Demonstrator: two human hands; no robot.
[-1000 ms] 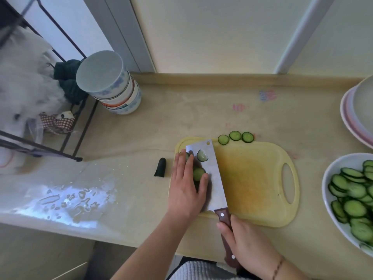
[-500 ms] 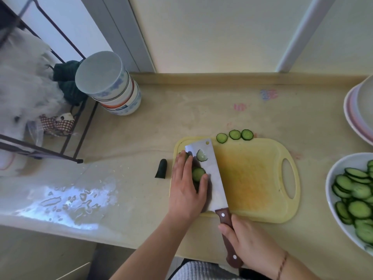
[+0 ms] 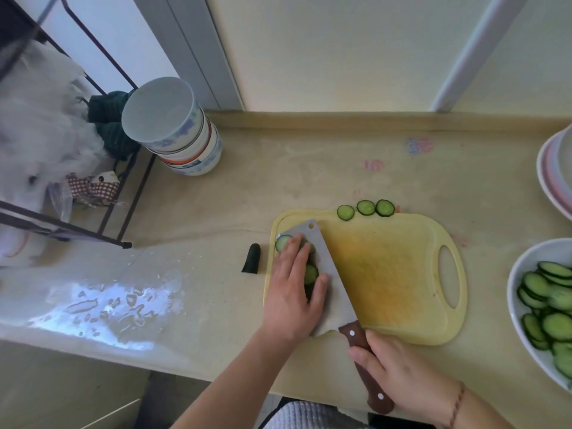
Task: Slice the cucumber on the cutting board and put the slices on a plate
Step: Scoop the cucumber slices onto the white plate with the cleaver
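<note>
On the left part of the yellow cutting board (image 3: 387, 274), my left hand (image 3: 288, 298) lies with straight fingers over a few cucumber slices (image 3: 310, 274), pressing them against the cleaver blade (image 3: 334, 274). Another slice (image 3: 283, 243) peeks out at my fingertips. My right hand (image 3: 402, 382) grips the cleaver's brown handle (image 3: 365, 360) at the board's near edge. Three slices (image 3: 366, 208) sit in a row on the board's far edge. At the right edge, a white plate (image 3: 515, 305) holds several slices (image 3: 554, 305).
A dark cucumber end piece (image 3: 252, 258) lies on the counter just left of the board. A stack of bowls (image 3: 176, 128) stands at the back left beside a black wire rack (image 3: 77, 233). Pink plates (image 3: 551, 181) are stacked at the far right. A wet patch (image 3: 108, 305) covers the front left counter.
The blade has shifted left and now reaches under my left fingertips. My left hand has slid slightly forward over the slices. The right hand keeps its grip on the handle.
</note>
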